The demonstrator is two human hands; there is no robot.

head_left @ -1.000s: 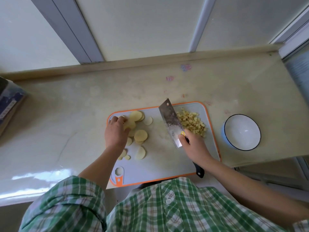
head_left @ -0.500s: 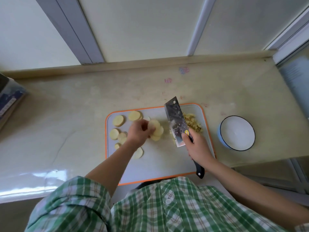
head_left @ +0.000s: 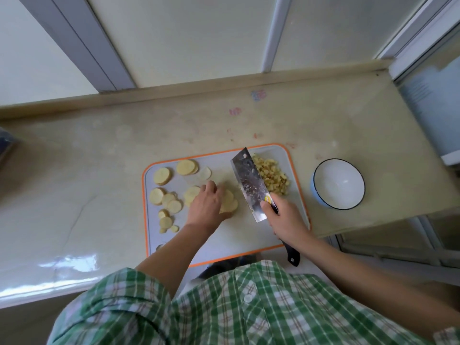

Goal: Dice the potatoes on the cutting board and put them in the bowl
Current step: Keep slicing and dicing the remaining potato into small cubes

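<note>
A grey cutting board with an orange rim lies on the counter. Several round potato slices are spread over its left half. My left hand rests on a small stack of slices at the board's middle, fingers curled over them. My right hand grips the black handle of a cleaver, whose blade stands just right of the stack. A pile of diced potato sits at the board's far right corner. The white bowl with a dark rim stands right of the board, with nothing in it.
The beige counter ends at a raised back ledge below wall panels. Its right edge drops off just beyond the bowl. A dark box pokes in at the far left. My green plaid shirt fills the bottom of the view.
My left hand carried slices from the board's left side to its middle and now holds them down as a stack. The cleaver stayed beside the diced pile, shifting slightly.
</note>
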